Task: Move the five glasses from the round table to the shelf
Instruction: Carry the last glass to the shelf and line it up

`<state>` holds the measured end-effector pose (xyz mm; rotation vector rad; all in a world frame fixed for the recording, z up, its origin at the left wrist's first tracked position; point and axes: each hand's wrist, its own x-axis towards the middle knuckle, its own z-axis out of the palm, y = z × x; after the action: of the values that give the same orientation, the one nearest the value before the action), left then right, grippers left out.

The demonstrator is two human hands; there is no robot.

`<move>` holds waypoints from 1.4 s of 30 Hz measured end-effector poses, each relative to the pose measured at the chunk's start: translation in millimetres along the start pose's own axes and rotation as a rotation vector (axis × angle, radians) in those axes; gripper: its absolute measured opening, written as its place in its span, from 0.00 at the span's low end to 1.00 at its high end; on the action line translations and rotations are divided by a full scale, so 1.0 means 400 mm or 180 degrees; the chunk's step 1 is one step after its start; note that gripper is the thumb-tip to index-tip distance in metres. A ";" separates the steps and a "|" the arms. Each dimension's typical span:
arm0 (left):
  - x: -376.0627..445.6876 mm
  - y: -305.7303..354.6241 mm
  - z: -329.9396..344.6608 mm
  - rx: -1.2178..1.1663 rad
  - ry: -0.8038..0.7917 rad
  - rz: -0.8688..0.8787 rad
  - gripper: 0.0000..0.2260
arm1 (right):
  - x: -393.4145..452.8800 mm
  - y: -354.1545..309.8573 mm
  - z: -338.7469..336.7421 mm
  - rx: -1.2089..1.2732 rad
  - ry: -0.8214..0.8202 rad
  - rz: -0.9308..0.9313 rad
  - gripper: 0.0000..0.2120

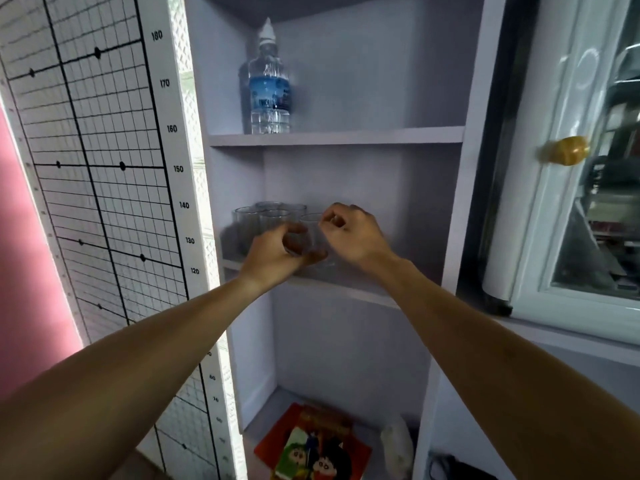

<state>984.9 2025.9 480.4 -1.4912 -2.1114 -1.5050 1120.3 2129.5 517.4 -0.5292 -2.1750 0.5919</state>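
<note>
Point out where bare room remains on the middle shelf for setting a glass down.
Free: the middle shelf right of the right hand, up to the cabinet's right wall. Crowded: its left half, where the glasses cluster and the left hand reaches.

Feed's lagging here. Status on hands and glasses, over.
Left hand and right hand curled round fifth clear drinking glass on middle shelf. Four clear glasses behind-left. Nothing blocking.

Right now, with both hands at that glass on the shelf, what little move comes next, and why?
Probably let go and draw both hands back. The front glass already seems to stand on the middle shelf beside four others, with the left hand and right hand curled around it.
</note>
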 end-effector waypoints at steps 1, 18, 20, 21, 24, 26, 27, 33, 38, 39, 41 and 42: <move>0.009 -0.006 0.003 0.0066 0.0074 -0.0020 0.33 | 0.009 0.005 0.005 0.0029 -0.0001 0.0024 0.04; 0.055 -0.042 0.034 0.0712 0.0172 0.0547 0.09 | 0.078 0.040 0.046 -0.0073 0.0277 -0.0066 0.06; 0.053 -0.045 0.037 0.0733 0.0159 0.0558 0.11 | 0.078 0.038 0.049 -0.0088 0.0306 -0.0057 0.07; 0.053 -0.047 0.039 0.0713 0.0123 0.0561 0.13 | 0.079 0.037 0.051 -0.0105 0.0316 -0.0051 0.07; 0.048 -0.040 0.033 0.0604 -0.0055 0.0572 0.25 | 0.077 0.037 0.057 -0.0189 0.0279 0.0051 0.09; 0.047 -0.037 0.029 0.0534 -0.0157 0.0605 0.30 | 0.073 0.035 0.059 -0.0215 0.0283 0.0133 0.11; 0.045 -0.035 0.026 0.0516 -0.0191 0.0622 0.30 | 0.070 0.034 0.059 -0.0198 0.0322 0.0157 0.11; 0.035 -0.073 -0.026 0.0537 0.0193 0.0825 0.06 | 0.052 -0.006 0.082 0.0081 0.0698 -0.0161 0.08; 0.042 -0.155 -0.096 0.0362 0.0301 0.0977 0.13 | 0.062 -0.061 0.132 0.0012 0.0034 -0.0356 0.12; 0.040 -0.163 -0.104 0.0327 0.0292 0.1000 0.13 | 0.065 -0.066 0.144 -0.0040 -0.0099 -0.0290 0.13; 0.033 -0.172 -0.110 0.0290 0.0269 0.0959 0.13 | 0.067 -0.074 0.160 -0.0104 -0.0245 -0.0153 0.12; 0.030 -0.173 -0.110 0.0298 0.0244 0.0916 0.12 | 0.066 -0.076 0.163 -0.0131 -0.0233 -0.0138 0.11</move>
<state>907.8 1998.9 465.3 -1.5947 -1.8057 -1.3195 1048.1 2104.4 513.4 -0.4880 -2.2663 0.5519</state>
